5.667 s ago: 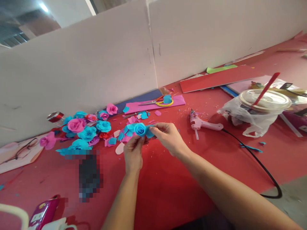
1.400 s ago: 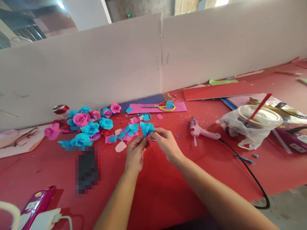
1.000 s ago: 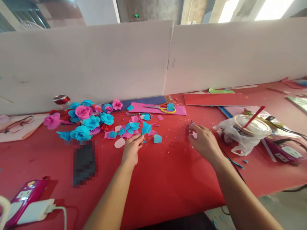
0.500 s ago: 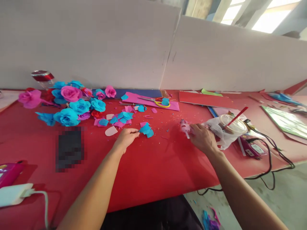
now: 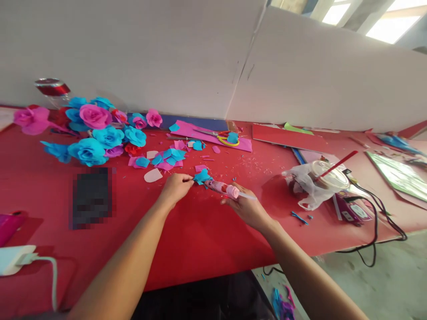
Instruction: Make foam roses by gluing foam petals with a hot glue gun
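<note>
Lidded cup (image 5: 320, 167) with red straw (image 5: 337, 166), in plastic bag (image 5: 309, 192) | white adapter (image 5: 12, 260) | red-capped jar (image 5: 52, 87)

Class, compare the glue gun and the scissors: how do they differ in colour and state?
The glue gun is pale pink; the scissors show yellow and orange. The right hand holds the glue gun, while the scissors lie on a pink paper strip. Both are handheld tools.

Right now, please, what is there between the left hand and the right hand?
In the head view: the blue paper flower, held by the left hand, then the pink glue gun, gripped by the right hand, its nozzle end toward the flower.
</note>
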`<move>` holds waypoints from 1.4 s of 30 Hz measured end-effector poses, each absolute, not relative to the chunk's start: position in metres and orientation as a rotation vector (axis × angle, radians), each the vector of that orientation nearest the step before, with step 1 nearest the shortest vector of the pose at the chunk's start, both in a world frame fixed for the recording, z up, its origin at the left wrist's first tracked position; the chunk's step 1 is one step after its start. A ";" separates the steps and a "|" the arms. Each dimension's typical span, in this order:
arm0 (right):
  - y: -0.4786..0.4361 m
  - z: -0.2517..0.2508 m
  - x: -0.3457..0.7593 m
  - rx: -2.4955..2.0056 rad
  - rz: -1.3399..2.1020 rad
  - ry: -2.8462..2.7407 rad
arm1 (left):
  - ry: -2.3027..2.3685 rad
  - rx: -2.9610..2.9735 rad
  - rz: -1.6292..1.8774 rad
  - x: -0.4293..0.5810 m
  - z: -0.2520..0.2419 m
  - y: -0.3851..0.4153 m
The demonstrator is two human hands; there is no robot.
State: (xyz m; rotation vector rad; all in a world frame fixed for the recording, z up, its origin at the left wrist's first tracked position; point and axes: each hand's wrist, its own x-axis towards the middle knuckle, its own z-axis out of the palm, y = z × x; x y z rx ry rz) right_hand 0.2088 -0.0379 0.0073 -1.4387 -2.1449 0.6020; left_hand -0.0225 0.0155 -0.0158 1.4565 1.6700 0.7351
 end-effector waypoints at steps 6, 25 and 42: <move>-0.030 -0.002 0.206 -1.483 0.644 -2.132 | 1.672 1.498 0.716 -0.022 -0.016 0.014; -0.030 -0.002 0.203 -1.576 0.625 -2.178 | 1.706 1.515 0.698 -0.021 -0.014 0.013; -0.020 0.019 0.287 -2.052 -0.102 -2.334 | 0.878 0.697 1.507 -0.040 0.020 0.016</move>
